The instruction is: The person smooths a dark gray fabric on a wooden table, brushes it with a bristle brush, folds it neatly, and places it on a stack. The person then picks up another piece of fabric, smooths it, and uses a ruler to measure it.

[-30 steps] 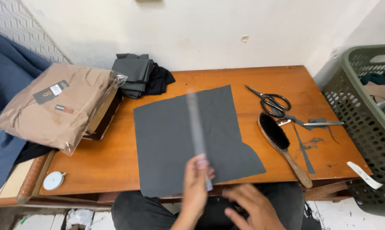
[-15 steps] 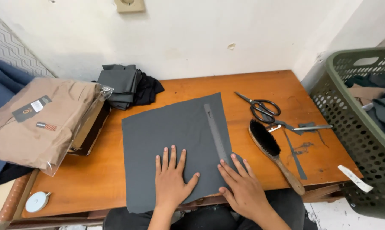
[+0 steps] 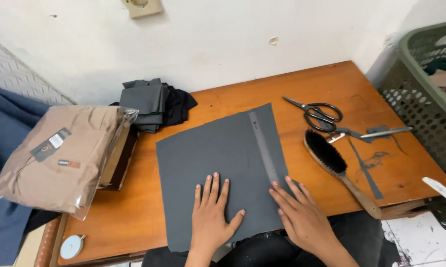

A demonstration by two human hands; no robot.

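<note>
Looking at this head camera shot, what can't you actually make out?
- Near edge of the grey fabric sheet: hidden under the left hand and right hand.
- Lower end of the metal ruler: covered by the right hand.
- Laundry basket contents: cut off by the right frame edge.
- Labels on the bagged tan garment: too small.

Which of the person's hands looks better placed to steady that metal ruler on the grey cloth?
The right hand, probably. Its fingertips lie at the near end of the ruler, while the left hand rests flat mid-cloth, apart from the ruler.
</note>
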